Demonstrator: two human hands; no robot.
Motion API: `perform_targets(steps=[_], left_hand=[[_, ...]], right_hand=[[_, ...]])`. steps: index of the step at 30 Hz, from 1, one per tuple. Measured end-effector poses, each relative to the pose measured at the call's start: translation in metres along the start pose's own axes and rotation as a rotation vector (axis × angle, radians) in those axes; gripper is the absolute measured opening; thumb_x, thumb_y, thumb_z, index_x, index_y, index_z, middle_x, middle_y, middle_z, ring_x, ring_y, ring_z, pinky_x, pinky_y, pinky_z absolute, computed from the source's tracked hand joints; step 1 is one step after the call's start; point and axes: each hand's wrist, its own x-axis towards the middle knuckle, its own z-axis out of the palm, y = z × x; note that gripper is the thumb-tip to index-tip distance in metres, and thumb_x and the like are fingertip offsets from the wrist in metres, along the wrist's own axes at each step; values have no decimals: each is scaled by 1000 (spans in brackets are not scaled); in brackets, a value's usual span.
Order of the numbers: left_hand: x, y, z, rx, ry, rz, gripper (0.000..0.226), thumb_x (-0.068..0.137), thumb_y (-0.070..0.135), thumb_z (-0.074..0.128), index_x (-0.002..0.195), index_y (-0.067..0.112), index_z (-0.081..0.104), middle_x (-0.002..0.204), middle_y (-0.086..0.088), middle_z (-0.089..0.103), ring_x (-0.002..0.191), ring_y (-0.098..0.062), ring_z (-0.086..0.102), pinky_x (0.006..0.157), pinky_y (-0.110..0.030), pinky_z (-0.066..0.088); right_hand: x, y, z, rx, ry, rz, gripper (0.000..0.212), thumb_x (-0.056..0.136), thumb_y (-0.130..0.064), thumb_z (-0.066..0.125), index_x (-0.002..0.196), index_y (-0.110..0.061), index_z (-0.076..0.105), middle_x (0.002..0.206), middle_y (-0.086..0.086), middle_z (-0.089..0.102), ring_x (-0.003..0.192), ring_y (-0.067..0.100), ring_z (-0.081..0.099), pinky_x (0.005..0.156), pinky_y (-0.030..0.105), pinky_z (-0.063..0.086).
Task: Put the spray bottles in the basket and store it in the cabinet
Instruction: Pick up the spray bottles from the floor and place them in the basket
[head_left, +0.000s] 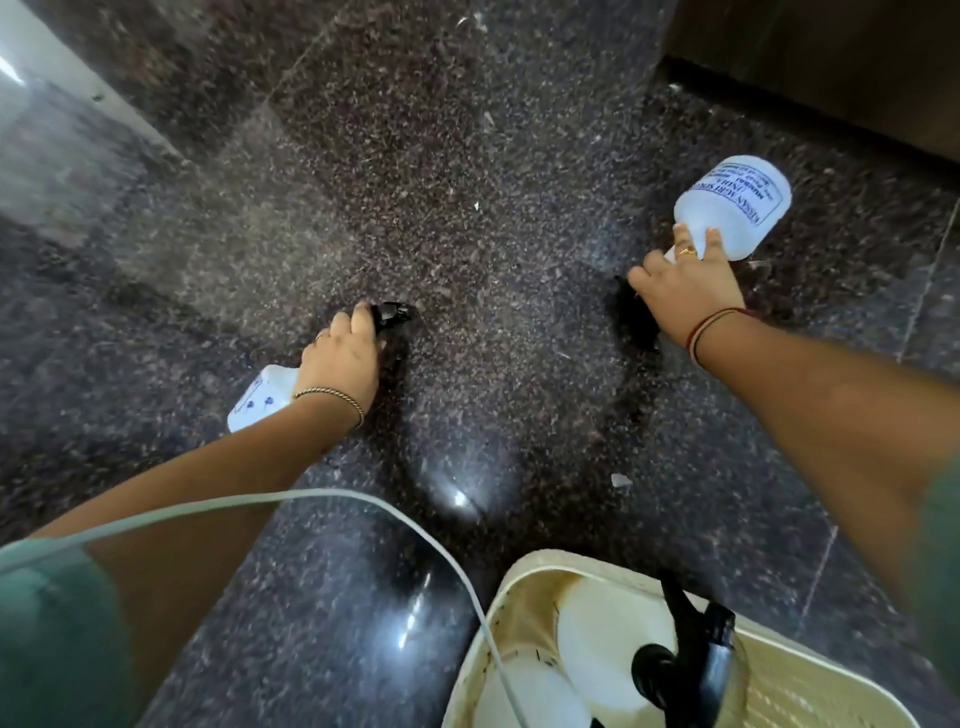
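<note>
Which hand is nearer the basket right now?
Hard to call; the left looks marginally nearer. The left hand grips a spray bottle up and left of the basket; the right hand holds another bottle farther up, to the right.

Short green sleeves on both arms. Left hand: thin ring on one finger, twisted metal bangle at wrist. Right hand: gold ring, red and brown thread bands at wrist. Forearms bare from sleeve to wrist.
</note>
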Motion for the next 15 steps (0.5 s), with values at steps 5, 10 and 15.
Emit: perform_targets(steps=[5, 10, 15], left_hand=[[-27, 14, -17, -323, 113, 77, 47, 96, 15, 41, 139, 0, 29, 124, -29, 47, 107, -48, 50, 89, -52, 42], [-73, 56, -69, -621, 79, 148, 50, 94, 11, 45, 141, 3, 30, 133, -26, 48, 121, -39, 49, 102, -44, 39], [-127, 100, -145, -771, -4, 188, 59, 93, 20, 53, 145, 11, 28, 144, -12, 45, 126, -25, 49, 101, -26, 38]], right_hand=[[-40, -5, -26, 176, 108, 4, 36, 97, -8, 34, 132, -12, 37, 138, 13, 42, 140, 44, 20, 107, 65, 20], [-125, 15, -60, 433, 224, 24, 45, 91, 0, 37, 135, -9, 39, 143, 13, 41, 140, 42, 22, 109, 61, 22], [-225, 38, -89, 916, 239, 80, 60, 83, 11, 50, 140, -5, 37, 148, 10, 39, 142, 36, 22, 113, 48, 25]])
